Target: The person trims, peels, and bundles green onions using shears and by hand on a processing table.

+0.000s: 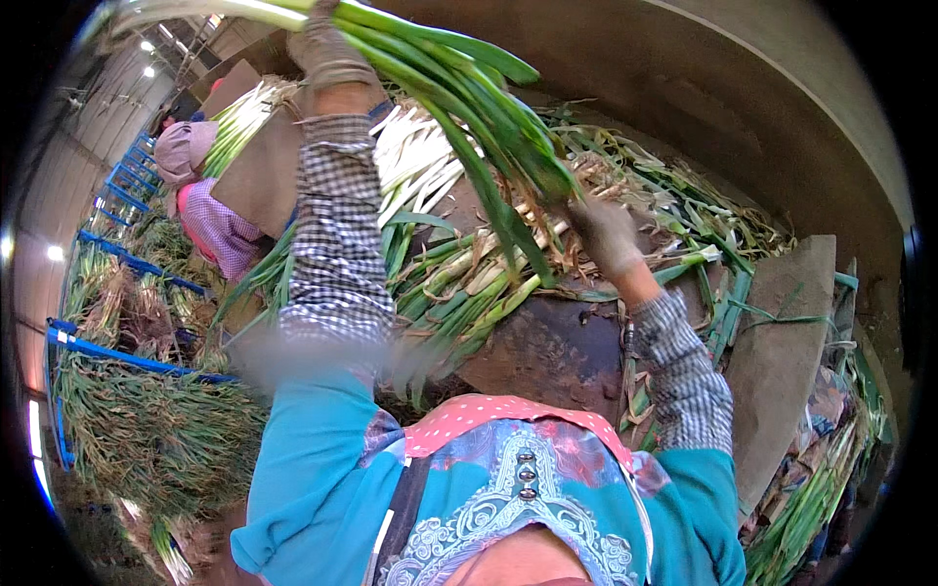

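My left hand (333,62), in a dirty work glove, is raised at the top, shut on a bunch of long green onions (469,95). Their white stalks point to the upper left and their green leaves hang to the right. My right hand (608,231), gloved and blurred, is at the drooping leaf tips; its fingers are not clear. Beneath the bunch, untrimmed green onions with dry outer leaves (469,275) lie on a dark work surface (557,351). Clean white stalks (421,157) lie in a pile beside my left forearm.
Leaf and root scraps (689,198) lie along the curved wall. A grey panel (788,351) stands at the right, with more onions (813,483) beyond it. At the left are a co-worker in a bonnet (187,150), another panel (260,168) and blue-framed racks (139,355) full of onions.
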`<action>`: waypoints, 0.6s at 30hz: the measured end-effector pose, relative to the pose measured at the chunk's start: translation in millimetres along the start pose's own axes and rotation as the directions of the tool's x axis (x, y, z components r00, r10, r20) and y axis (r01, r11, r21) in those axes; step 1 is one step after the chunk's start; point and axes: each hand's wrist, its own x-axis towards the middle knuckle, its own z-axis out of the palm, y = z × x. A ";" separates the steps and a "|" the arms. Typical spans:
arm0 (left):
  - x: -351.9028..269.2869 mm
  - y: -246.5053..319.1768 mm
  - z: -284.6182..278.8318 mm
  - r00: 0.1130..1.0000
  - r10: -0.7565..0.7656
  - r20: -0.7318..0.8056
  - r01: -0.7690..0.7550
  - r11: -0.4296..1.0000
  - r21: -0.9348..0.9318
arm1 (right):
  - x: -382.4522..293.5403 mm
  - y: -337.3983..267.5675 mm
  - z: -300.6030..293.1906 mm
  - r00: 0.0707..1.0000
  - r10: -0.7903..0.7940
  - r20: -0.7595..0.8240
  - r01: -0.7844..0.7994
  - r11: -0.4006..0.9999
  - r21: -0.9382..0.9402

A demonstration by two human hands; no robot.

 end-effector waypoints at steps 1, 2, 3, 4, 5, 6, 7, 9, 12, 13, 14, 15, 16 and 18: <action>34.4 -0.3 -26.2 0.995 0.079 0.058 -0.082 0.995 0.054 | -44.9 45.4 24.8 0.961 0.092 0.261 -0.061 0.990 -0.125; 67.2 35.0 -62.7 0.989 0.073 0.129 -0.078 0.996 0.032 | -56.2 69.1 33.8 0.749 0.360 0.556 -0.272 0.933 -0.238; 88.1 53.8 -95.6 0.979 0.038 0.199 -0.037 0.999 -0.007 | -65.9 81.7 14.1 0.651 0.480 0.588 -0.385 0.876 -0.290; 90.4 63.2 -110.1 0.967 0.059 0.247 -0.071 0.997 0.040 | -82.7 99.2 -19.2 0.523 0.617 0.588 -0.493 0.782 -0.382; 68.1 59.9 -92.6 0.950 0.072 0.303 -0.080 0.997 0.012 | -95.6 129.6 -26.8 0.544 0.683 0.487 -0.572 0.727 -0.381; 50.3 65.5 -88.4 0.947 0.101 0.304 -0.103 0.995 -0.010 | -101.4 154.7 -28.7 0.575 0.719 0.390 -0.633 0.693 -0.345; 36.0 74.8 -92.4 0.945 0.128 0.300 -0.134 0.991 0.000 | -80.6 140.3 -61.6 0.651 0.641 0.407 -0.543 0.768 -0.340; 22.1 60.1 -103.6 0.909 0.199 0.365 -0.177 0.980 -0.093 | -43.9 76.1 -100.7 0.811 0.575 -0.105 -0.585 0.797 -0.148; 1.8 46.9 -105.4 0.905 0.167 0.390 -0.080 0.970 -0.229 | 7.3 -16.4 -115.5 0.877 0.274 -0.395 0.005 0.816 0.579; -9.5 49.5 -111.2 0.911 0.149 0.384 -0.054 0.968 -0.246 | 23.7 -64.2 -120.9 0.940 0.237 -0.244 0.040 0.637 0.770; -18.1 52.4 -113.0 0.916 0.133 0.378 -0.028 0.962 -0.271 | 41.2 -102.6 -124.8 0.968 0.147 -0.206 0.076 0.607 0.791; -24.1 45.6 -104.2 0.918 0.113 0.381 0.002 0.958 -0.288 | 53.0 -125.0 -126.8 0.936 0.070 -0.346 0.248 0.567 0.786; -31.1 43.6 -97.0 0.919 0.092 0.383 0.025 0.957 -0.289 | 65.9 -140.1 -112.5 0.897 0.049 -0.440 0.275 0.718 0.640; -44.9 32.8 -80.4 0.926 0.038 0.374 0.078 0.954 -0.291 | 79.3 -147.4 -98.4 0.961 0.039 -0.275 0.078 0.912 0.403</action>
